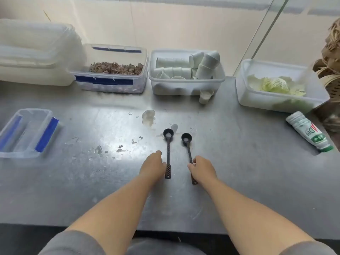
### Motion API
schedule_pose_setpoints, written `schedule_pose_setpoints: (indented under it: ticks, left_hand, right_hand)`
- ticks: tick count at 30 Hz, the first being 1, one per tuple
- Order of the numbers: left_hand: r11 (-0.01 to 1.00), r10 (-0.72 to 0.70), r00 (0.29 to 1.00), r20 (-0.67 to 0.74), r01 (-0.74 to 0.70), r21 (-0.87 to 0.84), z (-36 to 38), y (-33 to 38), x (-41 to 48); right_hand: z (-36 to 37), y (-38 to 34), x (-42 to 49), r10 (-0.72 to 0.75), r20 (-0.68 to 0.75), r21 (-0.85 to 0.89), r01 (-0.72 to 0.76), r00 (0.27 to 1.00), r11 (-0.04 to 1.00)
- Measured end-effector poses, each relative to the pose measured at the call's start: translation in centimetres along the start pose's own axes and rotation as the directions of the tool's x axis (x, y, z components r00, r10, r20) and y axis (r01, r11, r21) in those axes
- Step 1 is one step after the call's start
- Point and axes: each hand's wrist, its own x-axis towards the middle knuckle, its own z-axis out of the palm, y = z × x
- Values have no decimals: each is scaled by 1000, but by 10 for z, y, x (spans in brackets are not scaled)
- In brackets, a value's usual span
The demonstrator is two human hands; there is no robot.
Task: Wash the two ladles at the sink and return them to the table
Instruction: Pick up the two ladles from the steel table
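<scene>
Two small black ladles lie flat and side by side on the wet steel table [239, 172], bowls pointing away from me. Both bowls hold a little water or a bright glint. My left hand [152, 167] rests with curled fingers just left of the left ladle [168, 144]; its thumb touches the perforated handle, and a grip is not clear. My right hand [201, 170] lies over the handle of the right ladle [187, 142], fingers closed around it, and the handle's end sticks out below the hand.
Along the back stand stacked clear tubs [35, 52], a tub of brown dried pieces [114, 69], a tub of white cups [185, 70] and a tub of cabbage [276, 85]. An empty blue-clipped tub [27, 131] sits left, a bottle [309, 133] lies right. Puddles [148, 116] dot the middle.
</scene>
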Motion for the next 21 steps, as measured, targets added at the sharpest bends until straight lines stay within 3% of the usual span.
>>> schedule_pose_setpoints:
  ticks: [6, 11, 21]
  left_hand:
    - [987, -72, 997, -20, 68, -147, -1, 8, 42]
    - [957, -135, 991, 3, 131, -260, 0, 17, 63]
    - [922, -270, 963, 4, 259, -288, 13, 19, 78]
  right_hand:
    - [9, -26, 31, 198, -73, 99, -191, 977, 977]
    - [11, -25, 48, 168, -55, 104, -162, 984, 981]
    - [8, -16, 66, 219, -14, 247, -209, 976, 946]
